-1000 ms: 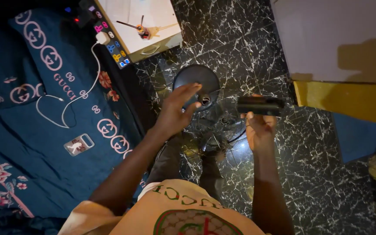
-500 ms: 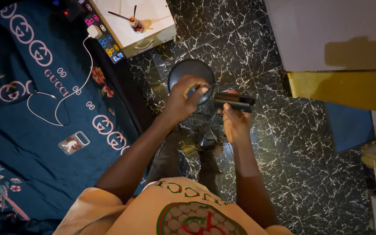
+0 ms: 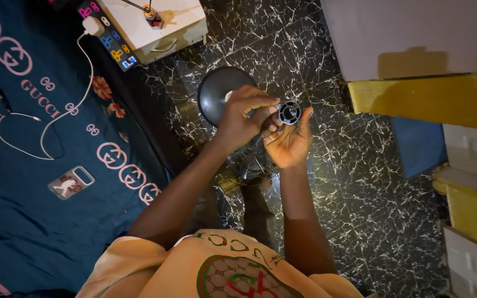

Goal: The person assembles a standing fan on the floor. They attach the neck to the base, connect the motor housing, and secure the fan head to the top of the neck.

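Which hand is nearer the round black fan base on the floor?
Left. The left hand overlaps the round black fan base's right edge in view; the right hand sits further right, cradling the small black cylinder.

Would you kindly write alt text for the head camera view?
Seen from above, a person's left hand and right hand together hold a small black cylinder over the round black base of a fan on dark marbled floor. A blue patterned bedspread lies alongside.
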